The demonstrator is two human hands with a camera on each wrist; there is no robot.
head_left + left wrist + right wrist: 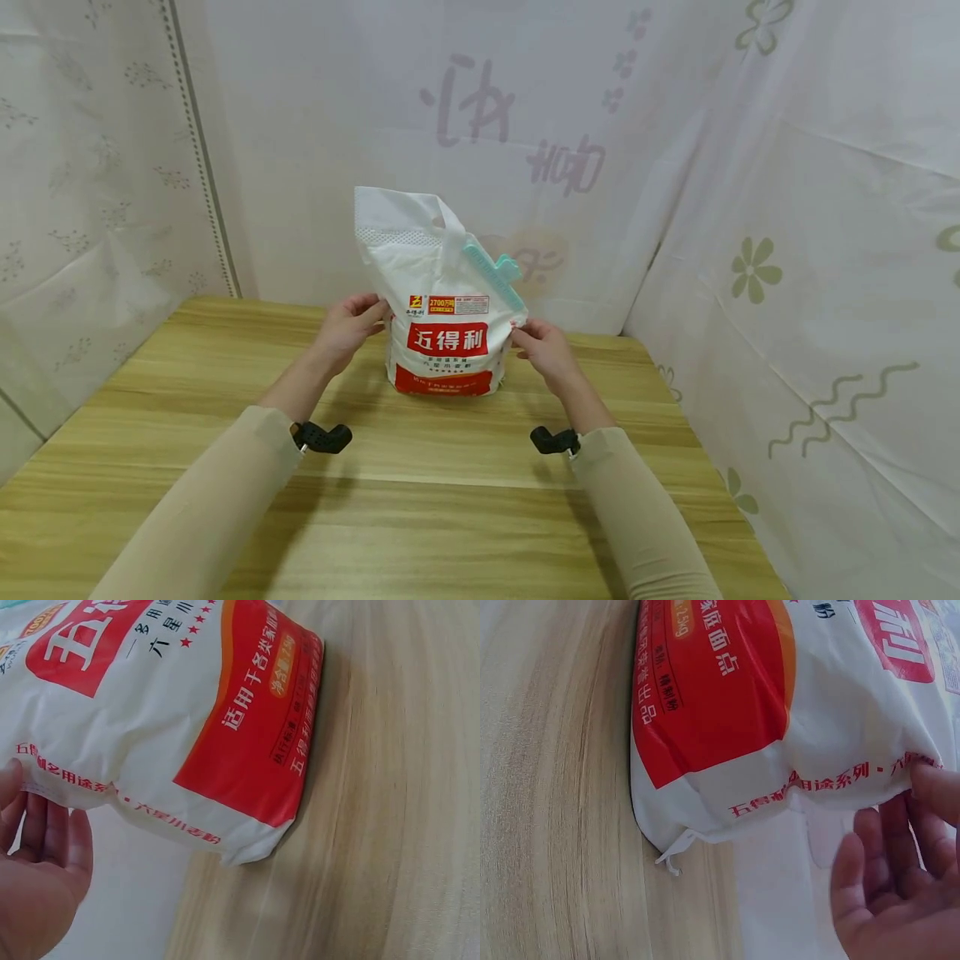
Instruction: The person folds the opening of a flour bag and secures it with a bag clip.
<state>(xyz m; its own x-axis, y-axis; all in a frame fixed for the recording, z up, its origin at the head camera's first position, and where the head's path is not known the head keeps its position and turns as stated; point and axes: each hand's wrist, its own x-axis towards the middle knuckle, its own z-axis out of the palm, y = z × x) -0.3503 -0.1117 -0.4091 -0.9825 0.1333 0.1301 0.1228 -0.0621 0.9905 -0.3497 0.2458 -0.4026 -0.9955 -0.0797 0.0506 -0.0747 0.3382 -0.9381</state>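
Note:
A white flour bag (446,275) with red printing stands upright on the wooden table, its front facing me. Its top rises to a handle strip at the left, and a teal sealing clip (495,275) lies slanted across the upper right corner. My left hand (349,329) pinches the bag's left side edge, thumb at the front and fingers behind, as the left wrist view shows. On the opposite side, my right hand (549,354) pinches the right edge just below the clip. In the right wrist view the thumb (936,791) presses the printed side seam.
The wooden table (420,517) reaches toward me in front of the bag. Pale printed cloth (300,125) hangs behind the table, with more cloth (810,275) along the right side. Black wrist devices (322,437) sit at both cuffs.

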